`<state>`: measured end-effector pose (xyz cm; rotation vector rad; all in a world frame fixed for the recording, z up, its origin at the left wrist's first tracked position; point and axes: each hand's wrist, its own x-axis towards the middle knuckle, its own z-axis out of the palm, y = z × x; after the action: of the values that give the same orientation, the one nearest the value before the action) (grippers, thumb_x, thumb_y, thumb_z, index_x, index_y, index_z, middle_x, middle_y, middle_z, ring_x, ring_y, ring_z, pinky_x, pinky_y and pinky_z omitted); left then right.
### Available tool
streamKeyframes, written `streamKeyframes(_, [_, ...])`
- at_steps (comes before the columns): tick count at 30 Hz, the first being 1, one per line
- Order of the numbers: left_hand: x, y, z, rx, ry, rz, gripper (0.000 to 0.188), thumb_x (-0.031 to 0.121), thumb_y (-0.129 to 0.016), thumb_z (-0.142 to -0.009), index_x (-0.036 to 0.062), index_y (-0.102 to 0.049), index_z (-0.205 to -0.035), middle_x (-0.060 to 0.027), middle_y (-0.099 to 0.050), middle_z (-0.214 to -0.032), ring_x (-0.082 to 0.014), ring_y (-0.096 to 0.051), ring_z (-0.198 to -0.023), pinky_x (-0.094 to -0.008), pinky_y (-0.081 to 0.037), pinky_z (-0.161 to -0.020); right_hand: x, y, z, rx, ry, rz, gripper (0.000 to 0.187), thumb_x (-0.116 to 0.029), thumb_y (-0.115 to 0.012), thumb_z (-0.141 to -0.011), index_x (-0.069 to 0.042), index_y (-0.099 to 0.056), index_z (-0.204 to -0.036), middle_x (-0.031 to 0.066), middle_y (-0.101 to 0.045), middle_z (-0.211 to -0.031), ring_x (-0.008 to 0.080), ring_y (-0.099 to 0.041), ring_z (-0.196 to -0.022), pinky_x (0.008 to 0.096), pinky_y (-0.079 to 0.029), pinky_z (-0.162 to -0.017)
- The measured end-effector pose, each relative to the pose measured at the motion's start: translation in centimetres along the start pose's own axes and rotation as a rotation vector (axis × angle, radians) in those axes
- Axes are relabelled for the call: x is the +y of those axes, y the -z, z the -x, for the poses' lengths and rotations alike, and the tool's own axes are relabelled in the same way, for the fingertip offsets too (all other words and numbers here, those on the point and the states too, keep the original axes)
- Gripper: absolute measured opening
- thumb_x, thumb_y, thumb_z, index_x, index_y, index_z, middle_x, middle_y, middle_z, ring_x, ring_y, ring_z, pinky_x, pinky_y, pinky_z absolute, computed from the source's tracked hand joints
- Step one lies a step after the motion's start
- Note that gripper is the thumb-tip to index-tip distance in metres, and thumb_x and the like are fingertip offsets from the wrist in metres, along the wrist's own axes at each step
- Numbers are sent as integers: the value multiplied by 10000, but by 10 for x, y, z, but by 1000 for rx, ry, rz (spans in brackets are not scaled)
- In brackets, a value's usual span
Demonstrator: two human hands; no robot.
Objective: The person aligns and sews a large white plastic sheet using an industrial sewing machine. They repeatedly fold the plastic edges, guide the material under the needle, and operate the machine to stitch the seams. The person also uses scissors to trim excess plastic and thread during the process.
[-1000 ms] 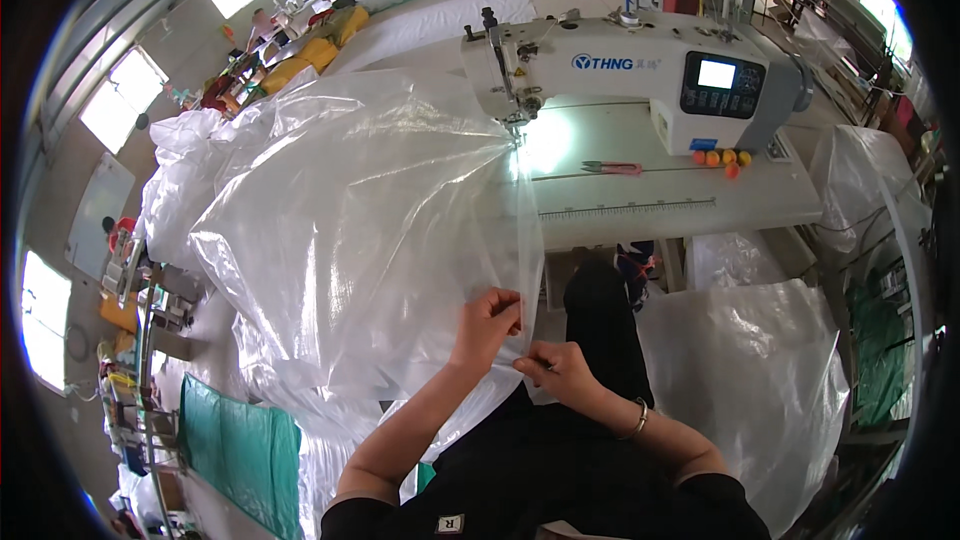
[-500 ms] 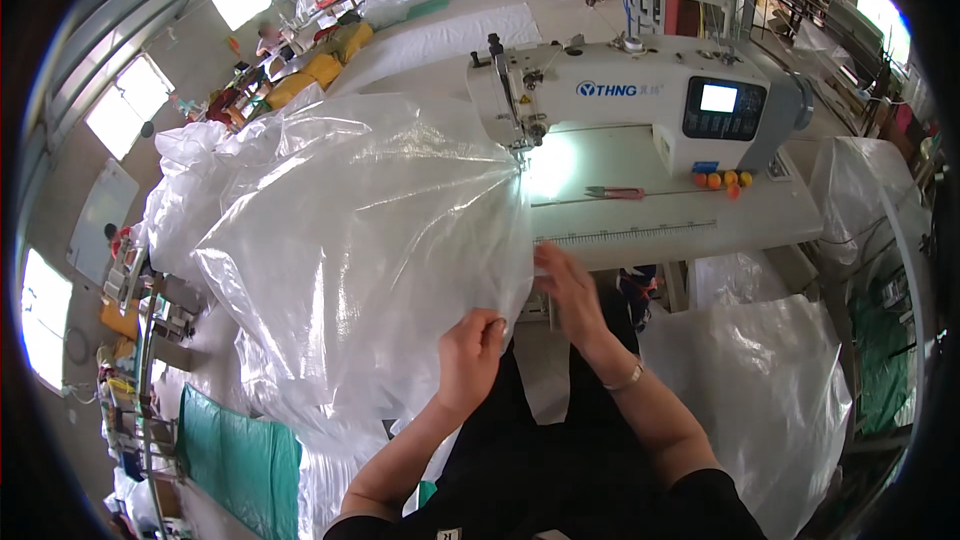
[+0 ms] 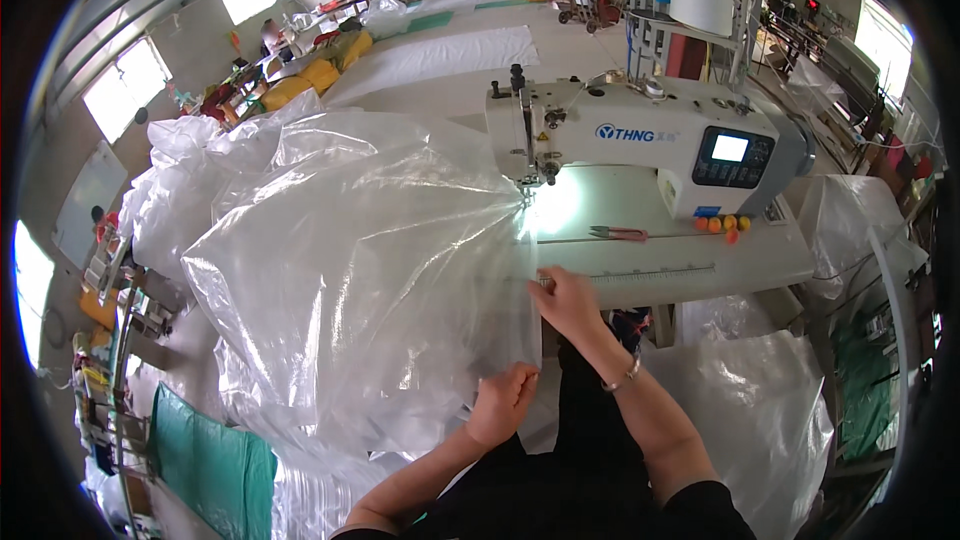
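A large translucent plastic sheet (image 3: 370,260) spreads over the left of the sewing table, creased toward the needle of a white sewing machine (image 3: 590,140). My left hand (image 3: 503,403) is closed on the sheet's right edge near its lower corner. Farther up the same edge, my right hand (image 3: 568,302) pinches the sheet just below the needle area, at the table's front edge. Both hands hold that edge fairly straight toward the lit needle. A bracelet circles my right wrist. The fingertips of my left hand are partly hidden.
Thread snips (image 3: 619,234) and several small orange and yellow balls (image 3: 729,226) lie on the machine bed (image 3: 660,285). More clear plastic (image 3: 740,410) hangs at the right. A green sheet (image 3: 215,455) lies at lower left. A thread cone (image 3: 702,0) stands behind the machine.
My right hand has gone from loose fingers beside the sheet to a pinch on its edge. The left hand keeps its hold. The whole view has shifted slightly.
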<state>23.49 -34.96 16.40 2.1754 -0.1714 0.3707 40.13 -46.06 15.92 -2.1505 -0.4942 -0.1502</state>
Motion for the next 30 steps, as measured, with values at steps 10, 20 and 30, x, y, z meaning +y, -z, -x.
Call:
streamKeyframes(10, [-19,5,-6,32,-11,29,67,41,-602,-870,16,-582,-930,-193,-608,-707,-367,-617,-634,-405,-466,-535,-23,-12,-8,-46,65,415,157,-117,-562,-761,3,-590,-858,218,-631,-706,401,-634,-691,486,-511,-639])
streamKeyframes(20, [-39,10,-69,99,25,20,50,40,-578,-881,3,-582,-914,-201,-614,-790,-364,-617,-738,-369,-474,-632,-15,-23,-64,-33,7,391,135,-111,-563,-756,17,-599,-784,227,-635,-709,394,-644,-710,469,-516,-654])
streamKeyframes(30, [-51,-7,-116,115,141,139,118,77,-563,-888,-14,-589,-960,-176,-631,-794,-279,-625,-707,-334,-472,-634,4,-36,-111,13,-50,386,161,-124,-558,-742,18,-634,-753,228,-645,-749,393,-639,-746,471,-511,-707])
